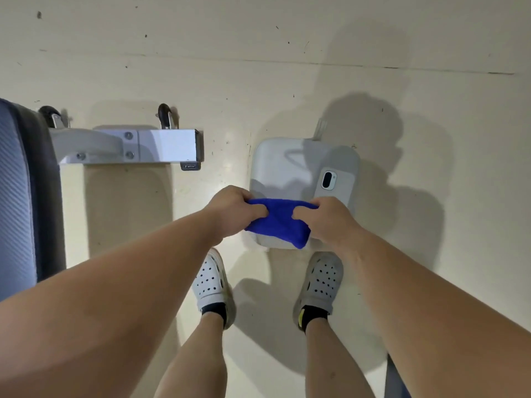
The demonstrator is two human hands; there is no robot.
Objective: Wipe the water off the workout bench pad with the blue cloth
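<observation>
Above a pale cream floor (258,81), seen from head height looking straight down: two bare forearms reaching forward, both hands closed on a bright blue cloth (280,222) held in the air at the middle of the view. Left hand (234,209) gripping the cloth's left end, fingers curled over the top edge and thumb tucked against the front. Right hand (324,218) gripping the right end the same way, thumb pointing inward toward the other. Cloth bunched and folded between the two grips, its lower corner hanging just under the right hand.

Directly beneath the cloth, on the floor — a light grey rounded-square pad (278,165), with a white phone (333,183) lying camera-side up near its right edge. Shadows of the arms and head falling across the pad and the floor to the right.

At the far left edge, the workout bench pad (17,196): grey ribbed upholstery with a dark side band, well apart from the cloth and both hands. Whether it is wet cannot be told. Extending right from it, a silver metal bench foot (161,146) with bolts and two small black wheels (165,113) behind.

At the bottom — bare legs, dark socks, and a pair of white perforated clogs (211,278) standing just short of the grey pad.
</observation>
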